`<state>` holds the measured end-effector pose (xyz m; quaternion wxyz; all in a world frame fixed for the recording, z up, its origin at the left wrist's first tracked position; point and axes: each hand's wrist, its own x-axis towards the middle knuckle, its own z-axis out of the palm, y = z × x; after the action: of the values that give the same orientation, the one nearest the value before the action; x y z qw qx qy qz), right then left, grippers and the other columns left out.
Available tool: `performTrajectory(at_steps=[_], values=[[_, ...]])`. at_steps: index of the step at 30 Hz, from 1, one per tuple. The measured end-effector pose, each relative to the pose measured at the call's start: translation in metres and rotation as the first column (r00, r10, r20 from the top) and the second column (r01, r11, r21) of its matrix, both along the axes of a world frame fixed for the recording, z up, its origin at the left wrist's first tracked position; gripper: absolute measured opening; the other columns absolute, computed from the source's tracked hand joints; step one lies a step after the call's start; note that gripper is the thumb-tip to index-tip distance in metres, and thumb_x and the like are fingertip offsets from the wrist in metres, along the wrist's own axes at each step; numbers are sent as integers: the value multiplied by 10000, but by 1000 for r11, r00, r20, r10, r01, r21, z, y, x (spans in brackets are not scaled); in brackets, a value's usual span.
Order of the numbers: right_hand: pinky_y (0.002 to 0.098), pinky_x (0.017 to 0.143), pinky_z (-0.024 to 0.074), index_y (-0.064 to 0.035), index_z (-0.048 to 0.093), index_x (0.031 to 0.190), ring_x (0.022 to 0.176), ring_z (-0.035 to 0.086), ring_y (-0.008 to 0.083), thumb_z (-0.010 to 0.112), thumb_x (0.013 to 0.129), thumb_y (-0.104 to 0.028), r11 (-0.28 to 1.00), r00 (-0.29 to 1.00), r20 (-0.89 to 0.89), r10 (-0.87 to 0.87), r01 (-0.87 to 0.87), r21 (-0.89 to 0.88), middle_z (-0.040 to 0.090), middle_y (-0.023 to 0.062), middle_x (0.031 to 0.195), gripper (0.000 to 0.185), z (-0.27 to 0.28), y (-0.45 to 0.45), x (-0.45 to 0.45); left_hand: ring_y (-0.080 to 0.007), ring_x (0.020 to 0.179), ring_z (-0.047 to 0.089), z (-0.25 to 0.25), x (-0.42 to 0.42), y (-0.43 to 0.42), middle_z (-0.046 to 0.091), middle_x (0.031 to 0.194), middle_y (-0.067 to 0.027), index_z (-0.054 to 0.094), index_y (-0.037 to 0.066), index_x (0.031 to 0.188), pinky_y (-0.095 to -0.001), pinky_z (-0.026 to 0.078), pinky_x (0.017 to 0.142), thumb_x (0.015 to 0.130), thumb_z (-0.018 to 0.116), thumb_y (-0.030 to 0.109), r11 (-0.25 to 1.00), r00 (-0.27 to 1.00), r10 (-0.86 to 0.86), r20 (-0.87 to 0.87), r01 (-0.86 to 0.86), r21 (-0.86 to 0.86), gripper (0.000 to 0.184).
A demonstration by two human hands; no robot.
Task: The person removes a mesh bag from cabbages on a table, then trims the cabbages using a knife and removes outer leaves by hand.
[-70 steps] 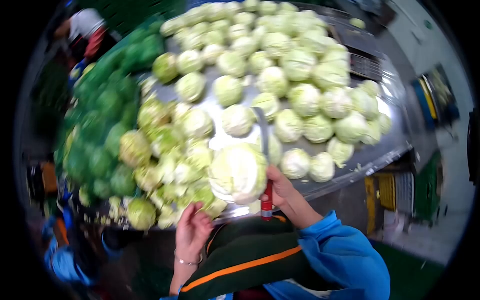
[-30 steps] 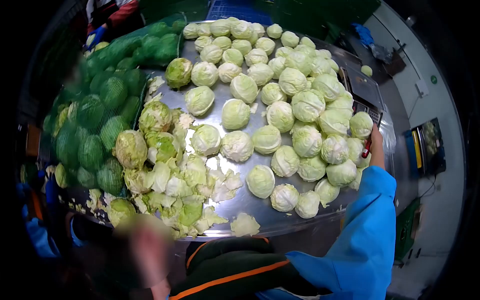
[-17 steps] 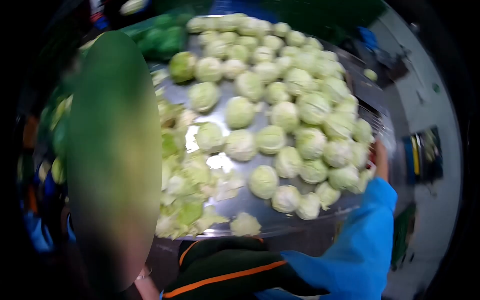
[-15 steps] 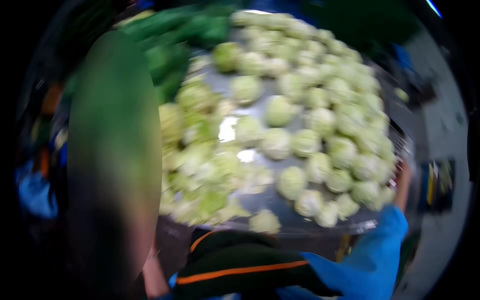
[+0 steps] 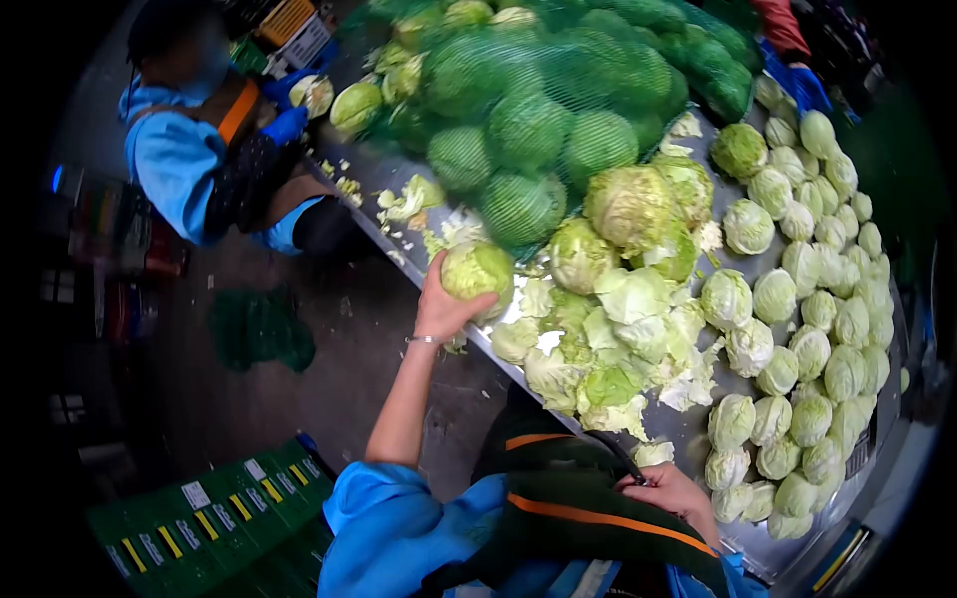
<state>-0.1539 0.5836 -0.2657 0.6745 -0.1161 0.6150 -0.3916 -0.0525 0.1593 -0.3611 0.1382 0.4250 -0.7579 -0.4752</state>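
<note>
My left hand is wrapped round a pale green cabbage at the table's near-left edge. A green net bag full of cabbages lies just beyond it. Low in front of my apron, my right hand is closed on a slim, dark, curved tool; its exact kind is not plain. Between the hands, loose cabbage leaves are heaped on the metal table. Several untrimmed cabbages rest against the heap.
Many pale cabbages cover the table's right side. Across the left corner, a co-worker in blue gloves holds a cabbage. Another person's red sleeve shows at the far side. Green crates stand lower left; dark netting lies on the floor.
My view has swung left, bringing the co-worker and net bag into sight. My left hand now grasps a cabbage. My right hand has come from the table's right edge to my front.
</note>
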Motion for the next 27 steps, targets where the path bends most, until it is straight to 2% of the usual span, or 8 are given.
performTrajectory(at_steps=[3, 5, 8, 11, 15, 18, 22, 27], values=[[181, 422, 371, -50, 650, 1114, 449, 475, 19, 654, 863, -195, 987, 994, -87, -70, 82, 140, 575, -7, 572, 289, 24, -31, -6, -224, 1095, 531, 16, 0, 6, 504, 1241, -163, 337, 10, 1344, -325, 470, 910, 577, 873, 263, 979, 976, 15, -217, 30, 202, 970], [190, 413, 349, -3, 562, 1204, 444, 468, 49, 581, 894, -144, 953, 935, -184, -302, 299, -42, 577, 23, 623, 342, 26, -52, -6, -251, 1144, 500, 49, -9, 31, 488, 1256, -157, 347, 24, 1342, -345, 442, 951, 556, 882, 238, 966, 929, -147, -339, 209, 154, 975], [220, 381, 377, -40, 325, 1375, 411, 485, 119, 422, 969, -195, 764, 784, -27, -620, 596, -247, 585, 122, 1095, 446, 26, -72, -7, -392, 1265, 359, 118, -29, 62, 386, 1353, -189, 347, 190, 1390, -486, 330, 1037, 474, 882, 209, 537, 634, -772, 42, 688, -488, 1061], [189, 398, 411, -50, 280, 1388, 749, 626, 151, 453, 968, -241, 765, 745, -187, -640, 597, -242, 581, 124, 1154, 492, 5, -79, -10, -441, 1299, 280, 104, -44, 106, 312, 1414, -192, 416, 238, 1358, -521, 282, 1059, 478, 884, 301, 409, 461, -882, 97, 851, -330, 999], [194, 435, 429, -32, 295, 1373, 792, 640, 146, 499, 946, -162, 653, 608, -243, -756, 726, -215, 597, 123, 1104, 491, -29, -45, -5, -456, 1283, 275, 31, -40, 169, 255, 1414, -234, 331, 198, 1401, -488, 292, 1054, 530, 865, 261, 451, 549, -830, 98, 765, -461, 1024], [196, 501, 448, -24, 303, 1360, 709, 604, 107, 536, 917, -87, 664, 582, -339, -739, 713, -225, 605, 82, 991, 504, -25, -11, 10, -433, 1284, 285, 43, -41, 190, 302, 1379, -259, 305, 73, 1396, -460, 296, 1057, 539, 868, 283, 739, 742, -667, -63, 649, -183, 1047], [194, 562, 432, -22, 370, 1338, 634, 530, 81, 562, 898, -72, 744, 545, -508, -667, 526, -412, 591, 42, 910, 483, -44, -4, 20, -393, 1221, 354, 32, -57, 180, 390, 1272, -227, 303, 3, 1360, -447, 312, 1043, 525, 873, 258, 793, 813, -567, -129, 582, 182, 1043], [308, 579, 454, -63, 391, 1354, 601, 555, 222, 572, 895, -132, 914, 501, -766, -403, 179, -365, 576, 126, 765, 498, -15, -16, 10, -382, 1218, 320, 60, -43, 206, 364, 1275, -215, 277, 28, 1370, -450, 278, 1045, 530, 855, 258, 702, 797, -553, 245, 603, -379, 1045]])
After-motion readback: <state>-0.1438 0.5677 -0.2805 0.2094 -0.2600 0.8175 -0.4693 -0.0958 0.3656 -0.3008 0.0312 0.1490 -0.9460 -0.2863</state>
